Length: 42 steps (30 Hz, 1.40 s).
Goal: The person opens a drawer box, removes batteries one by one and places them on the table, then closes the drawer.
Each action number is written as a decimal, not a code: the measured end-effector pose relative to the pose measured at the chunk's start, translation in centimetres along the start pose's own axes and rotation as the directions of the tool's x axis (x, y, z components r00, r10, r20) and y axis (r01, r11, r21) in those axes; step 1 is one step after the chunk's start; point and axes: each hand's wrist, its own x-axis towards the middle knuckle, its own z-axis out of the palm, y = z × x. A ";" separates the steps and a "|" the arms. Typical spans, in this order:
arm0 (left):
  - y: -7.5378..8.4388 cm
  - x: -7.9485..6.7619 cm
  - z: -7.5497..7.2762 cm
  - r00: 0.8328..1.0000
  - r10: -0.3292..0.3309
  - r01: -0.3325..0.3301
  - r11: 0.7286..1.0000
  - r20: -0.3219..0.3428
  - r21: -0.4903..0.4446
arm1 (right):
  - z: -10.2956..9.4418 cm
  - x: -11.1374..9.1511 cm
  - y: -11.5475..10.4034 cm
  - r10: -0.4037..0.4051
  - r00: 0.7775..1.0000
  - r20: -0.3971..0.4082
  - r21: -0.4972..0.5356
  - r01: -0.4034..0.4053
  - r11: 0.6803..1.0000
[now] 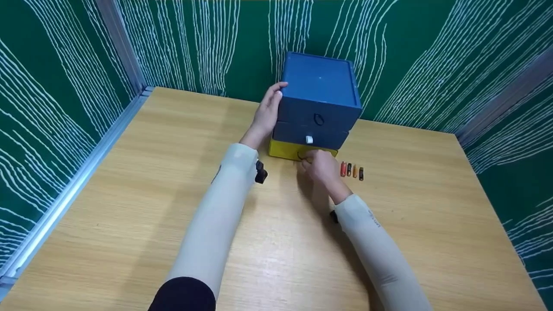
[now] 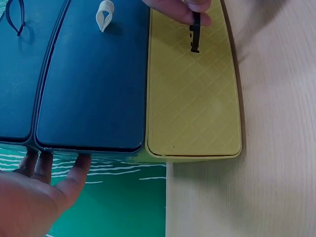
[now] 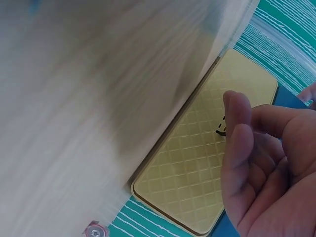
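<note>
A blue drawer box (image 1: 320,80) stands at the back of the table, with two blue drawer fronts above a yellow drawer (image 2: 192,103). My left hand (image 1: 267,113) rests against the box's left side; in the left wrist view its fingertips touch the edge beside the blue drawers. At the yellow drawer's front, my right hand (image 1: 323,166) pinches the black pull loop (image 2: 196,37) between thumb and fingers. That drawer looks closed, its front about flush with the frame. Part of the loop is hidden by the fingers.
Several small batteries (image 1: 349,169), red, orange and black, lie in a row just right of my right hand. A white tab (image 1: 309,139) and a black loop (image 1: 319,119) hang on the blue drawers. Green patterned walls (image 1: 255,52) enclose the wooden table (image 1: 129,207).
</note>
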 end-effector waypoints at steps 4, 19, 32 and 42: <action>0.1 -0.1 0.0 1.000 0.006 -0.006 1.000 0.001 -0.003 | 0.0 0.0 0.0 0.012 1.000 0.002 -0.004 -0.012 1.000; 0.3 0.1 0.0 1.000 -0.011 0.011 1.000 -0.003 -0.009 | -0.3 -0.4 -0.5 0.027 0.999 0.022 0.049 -0.028 0.998; 0.1 0.2 0.1 1.000 -0.022 0.022 0.999 -0.004 -0.028 | -0.3 -1.4 -0.3 0.012 1.000 0.024 0.073 -0.014 0.997; 0.0 0.2 0.1 0.999 -0.033 0.033 0.999 -0.006 -0.022 | -0.3 -2.3 -0.1 0.013 0.998 0.069 0.089 -0.019 0.996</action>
